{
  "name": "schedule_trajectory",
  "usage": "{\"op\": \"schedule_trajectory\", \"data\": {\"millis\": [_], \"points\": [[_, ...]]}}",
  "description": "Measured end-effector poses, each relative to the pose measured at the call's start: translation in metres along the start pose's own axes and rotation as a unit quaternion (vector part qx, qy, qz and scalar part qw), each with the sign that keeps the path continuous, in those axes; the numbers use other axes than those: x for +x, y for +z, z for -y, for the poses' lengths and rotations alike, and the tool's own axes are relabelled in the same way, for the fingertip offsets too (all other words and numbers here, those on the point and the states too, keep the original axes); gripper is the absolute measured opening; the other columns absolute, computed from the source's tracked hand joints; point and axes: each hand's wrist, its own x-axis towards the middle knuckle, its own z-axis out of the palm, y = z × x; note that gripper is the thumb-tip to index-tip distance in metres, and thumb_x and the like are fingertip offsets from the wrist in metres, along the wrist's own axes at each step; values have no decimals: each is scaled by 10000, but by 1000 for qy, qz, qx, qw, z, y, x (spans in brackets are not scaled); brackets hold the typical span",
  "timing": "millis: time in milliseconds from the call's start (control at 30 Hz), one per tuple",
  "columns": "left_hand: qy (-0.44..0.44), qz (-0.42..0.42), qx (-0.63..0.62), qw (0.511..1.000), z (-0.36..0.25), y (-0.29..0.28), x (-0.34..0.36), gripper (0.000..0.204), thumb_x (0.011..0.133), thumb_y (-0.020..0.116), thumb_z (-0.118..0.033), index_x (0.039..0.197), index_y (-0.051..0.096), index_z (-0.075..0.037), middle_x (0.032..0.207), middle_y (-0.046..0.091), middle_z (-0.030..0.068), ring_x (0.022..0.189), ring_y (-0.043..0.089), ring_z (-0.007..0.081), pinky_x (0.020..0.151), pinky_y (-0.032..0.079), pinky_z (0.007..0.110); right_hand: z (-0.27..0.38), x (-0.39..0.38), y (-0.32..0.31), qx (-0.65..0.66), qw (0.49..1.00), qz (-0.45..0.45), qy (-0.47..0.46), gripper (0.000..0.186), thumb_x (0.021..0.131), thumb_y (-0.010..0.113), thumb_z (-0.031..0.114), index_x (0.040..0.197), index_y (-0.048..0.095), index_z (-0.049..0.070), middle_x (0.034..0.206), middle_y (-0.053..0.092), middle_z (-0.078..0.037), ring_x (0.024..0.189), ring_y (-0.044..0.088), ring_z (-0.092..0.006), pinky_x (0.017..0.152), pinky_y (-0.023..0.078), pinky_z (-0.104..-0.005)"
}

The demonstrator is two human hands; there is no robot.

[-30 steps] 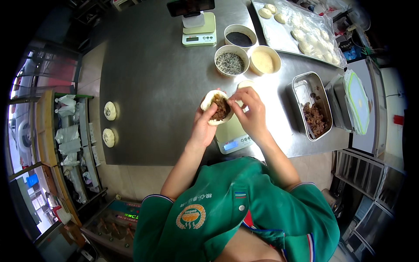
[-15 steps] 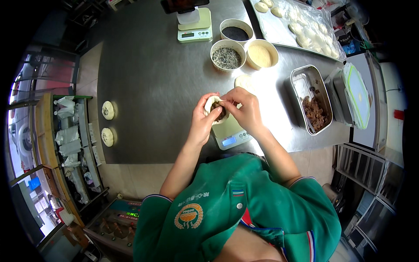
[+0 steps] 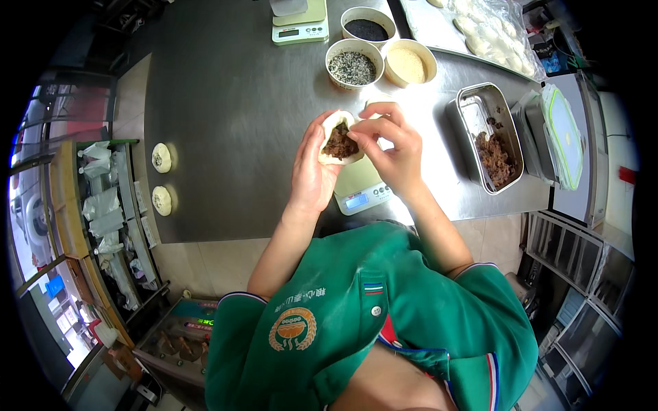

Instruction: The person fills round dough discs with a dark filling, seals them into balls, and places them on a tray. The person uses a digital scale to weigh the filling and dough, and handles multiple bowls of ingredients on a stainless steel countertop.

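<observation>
The left hand (image 3: 314,164), half curled, cradles dough (image 3: 330,159) with brown filling (image 3: 340,144) between both hands, while the right hand (image 3: 397,145) bends thumb and fingers together at its right edge, grip unclear, above a scale (image 3: 358,183).

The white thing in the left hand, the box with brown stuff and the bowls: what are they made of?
White thing: probably soft dough, matte and bent into a cup in the left hand. Box: likely steel, shiny, because its gray walls show bright reflections. Bowls: pale, smooth walls; maybe paper or plastic, I can't tell which.
</observation>
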Motion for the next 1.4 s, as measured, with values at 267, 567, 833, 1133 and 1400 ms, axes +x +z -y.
{"op": "schedule_trajectory", "data": {"millis": [267, 567, 833, 1133, 1400], "points": [[-2, -53, 78, 996, 0, -8, 2, 513, 1047, 290, -439, 1298, 470, -28, 1240, 558, 106, 1153, 550, 200, 983, 455, 369, -7, -10, 11, -46, 996, 48, -63, 166, 753, 721, -12, 910, 670, 8, 819, 611, -86, 696, 628, -237, 590, 505, -317], [-30, -103, 155, 982, 3, -12, 11, 534, 1045, 330, -469, 1037, 615, -18, 927, 635, 68, 873, 602, 134, 788, 487, 283, -23, -18, 8, -191, 953, 106, -209, 212, 649, 769, 68, 844, 686, 89, 881, 617, -40, 677, 610, -218, 572, 501, -320], [-64, -9, 93, 994, -53, 9, 5, 881, 915, 189, -746, 1434, 374, -59, 1377, 483, 178, 1261, 506, 291, 1073, 399, 481, -2, 6, -15, -86, 974, -12, -209, 182, 689, 772, 48, 843, 675, 40, 861, 680, -60, 670, 611, -190, 563, 494, -297], [14, -43, -14, 999, -5, 12, 13, 468, 1033, 392, -419, 1249, 533, -29, 1151, 611, 93, 1080, 590, 181, 935, 495, 350, 9, -1, 0, -62, 998, -11, 9, 176, 760, 732, 6, 927, 697, 48, 877, 663, -89, 703, 648, -202, 609, 532, -295], [84, -69, 68, 992, 5, 8, 11, 258, 1014, 507, -230, 1137, 591, -19, 1176, 616, 99, 1025, 587, 136, 903, 486, 302, 5, 1, 2, -107, 989, 6, -101, 154, 739, 721, -22, 876, 680, 35, 834, 643, -92, 679, 641, -251, 590, 523, -339]]}}
